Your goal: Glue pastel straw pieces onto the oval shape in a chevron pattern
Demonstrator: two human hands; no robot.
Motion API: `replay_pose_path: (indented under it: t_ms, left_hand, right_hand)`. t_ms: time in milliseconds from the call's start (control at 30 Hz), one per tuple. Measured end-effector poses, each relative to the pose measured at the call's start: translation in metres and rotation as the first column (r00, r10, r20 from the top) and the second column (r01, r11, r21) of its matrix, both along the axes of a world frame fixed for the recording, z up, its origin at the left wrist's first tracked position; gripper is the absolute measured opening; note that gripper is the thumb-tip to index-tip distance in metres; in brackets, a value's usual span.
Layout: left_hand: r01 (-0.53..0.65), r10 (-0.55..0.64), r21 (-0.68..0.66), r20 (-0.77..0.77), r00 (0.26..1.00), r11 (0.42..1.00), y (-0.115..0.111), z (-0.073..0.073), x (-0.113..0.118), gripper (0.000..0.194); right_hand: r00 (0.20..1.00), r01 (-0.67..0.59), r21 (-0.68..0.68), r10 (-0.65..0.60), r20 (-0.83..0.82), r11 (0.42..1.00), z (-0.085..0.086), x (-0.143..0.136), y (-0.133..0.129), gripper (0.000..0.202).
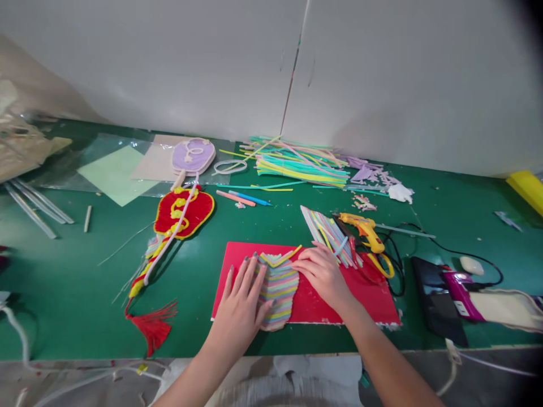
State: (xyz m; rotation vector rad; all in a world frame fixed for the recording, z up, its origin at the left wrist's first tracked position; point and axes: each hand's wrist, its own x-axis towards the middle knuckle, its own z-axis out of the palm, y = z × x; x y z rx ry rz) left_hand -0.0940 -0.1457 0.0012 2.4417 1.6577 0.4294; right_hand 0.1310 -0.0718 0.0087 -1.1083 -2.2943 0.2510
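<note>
A panel of pastel striped stems (280,291) lies on a red board (326,299). Its stripes are pink, yellow, blue and white. My left hand (241,297) rests flat over the panel's left side with fingers spread. At the panel's upper right, my right hand (324,274) has its thumb and fingers pressed together, touching the edge near the end of a bent yellow stem (278,261). Whatever lies between those fingertips is too small to make out. The yellow stem forms a shallow V along the panel's top edge.
Striped stems (326,234), a yellow glue gun (365,229) and yellow-handled scissors (384,264) lie right of my hands. Loose stems (301,164) are piled behind. A red fan (199,212) and purple fan (193,156) lie left. A black phone (436,299) lies far right.
</note>
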Motion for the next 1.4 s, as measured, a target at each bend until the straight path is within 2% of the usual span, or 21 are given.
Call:
replay_pose_path:
  t_ms: [367,467,533,600,667,700,767,867,1033,1100,1233,1400]
  left_hand:
    - [0.035,-0.036,-0.028,-0.035,0.999,0.999,0.005,-0.002,-0.004,0.058]
    - [0.039,-0.037,-0.066,0.039,0.999,0.997,0.008,0.003,-0.007,0.054]
    - [0.011,0.003,-0.081,0.163,0.987,0.997,0.014,0.009,-0.012,0.046]
    - [-0.113,0.142,-0.099,0.359,0.923,0.989,0.024,0.015,-0.018,0.036]
    - [-0.273,0.336,-0.196,0.560,0.757,0.942,0.037,0.022,-0.023,0.030]
    - [-0.291,0.411,-0.290,0.628,0.661,0.912,0.043,0.025,-0.023,0.029]
    - [-0.182,0.493,-0.470,0.714,0.497,0.864,0.054,0.030,-0.020,0.030]
    - [-0.001,0.562,-0.602,0.746,0.356,0.799,0.064,0.035,-0.009,0.037]
    - [0.010,0.652,-0.659,0.748,0.124,0.752,0.065,0.038,0.008,0.047]
    - [0.048,0.656,-0.663,0.747,0.110,0.747,0.065,0.036,0.010,0.041]
    - [0.125,0.611,-0.634,0.772,0.176,0.764,0.066,0.032,0.010,0.023]
    - [0.127,0.582,-0.603,0.796,0.167,0.788,0.065,0.032,0.012,0.020]
  right_hand:
    - [0.999,0.037,-0.003,-0.037,0.020,0.999,-0.004,-0.001,0.000,0.011]
    - [0.999,0.036,-0.005,-0.036,0.011,0.999,-0.002,-0.001,-0.001,0.012]
    - [0.999,0.041,-0.008,-0.041,-0.004,0.999,0.003,-0.001,-0.003,0.012]
    - [0.998,0.056,0.003,-0.055,-0.037,0.998,0.009,-0.001,-0.004,0.012]
    - [0.995,0.068,0.016,-0.067,-0.074,0.998,0.015,-0.002,-0.005,0.011]
    - [0.994,0.070,0.024,-0.068,-0.090,0.997,0.017,-0.002,-0.005,0.011]
    - [0.991,0.073,0.038,-0.068,-0.112,0.997,0.020,-0.003,-0.003,0.011]
    - [0.989,0.071,0.053,-0.063,-0.136,0.996,0.022,-0.005,0.000,0.010]
    - [0.983,0.073,0.072,-0.059,-0.171,0.995,0.024,-0.004,0.004,0.008]
    - [0.983,0.076,0.075,-0.061,-0.175,0.994,0.025,-0.004,0.004,0.007]
    - [0.983,0.073,0.056,-0.062,-0.170,0.996,0.030,-0.005,0.003,0.009]
    - [0.991,0.068,-0.052,-0.073,-0.111,0.996,0.041,-0.014,-0.001,0.006]
